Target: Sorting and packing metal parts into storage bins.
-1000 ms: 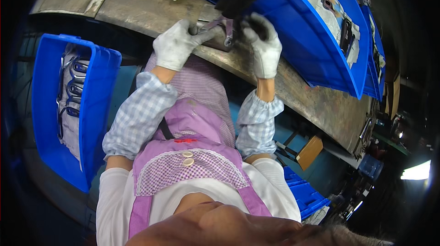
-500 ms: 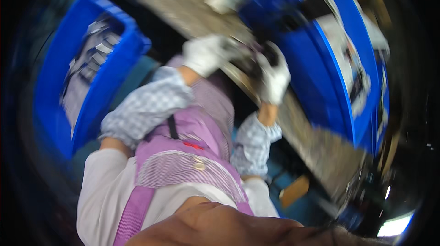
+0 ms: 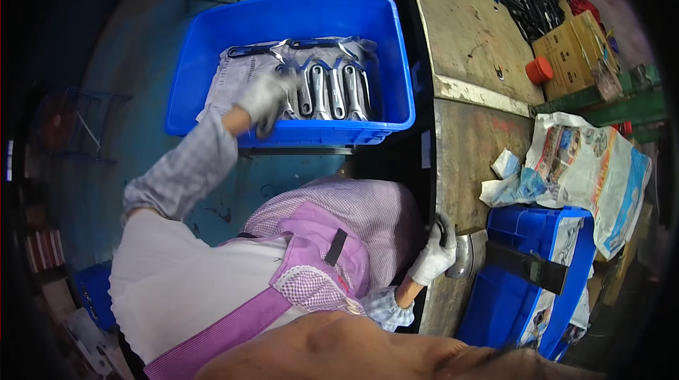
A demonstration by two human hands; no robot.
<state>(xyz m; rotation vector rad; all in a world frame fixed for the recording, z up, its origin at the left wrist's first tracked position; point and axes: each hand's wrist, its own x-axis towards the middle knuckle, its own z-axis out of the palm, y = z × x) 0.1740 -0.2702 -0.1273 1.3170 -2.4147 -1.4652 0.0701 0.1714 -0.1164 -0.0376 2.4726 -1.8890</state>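
Note:
In a blue plastic bin ahead of me, silver adjustable wrenches lie in a row on paper. My left hand, in a white glove with dark fingers, reaches over its near rim at the row's left end. The thumb stands apart from the fingers; they are slightly blurred, and I make out nothing held between them. My right hand, gloved alike, rests at the bench edge beside a rounded metal block. Its dark fingers are curved with a gap between them, nothing visible inside.
The worn workbench runs along my right. More blue bins stand there, with a printed plastic sack beyond. Farther off are a cardboard box, a red cup and a dark heap of items.
I have turned left toward the bin of wrenches. My hands, earlier close together at a dark object on the bench edge, are now apart: left over the bin, right by the metal block.

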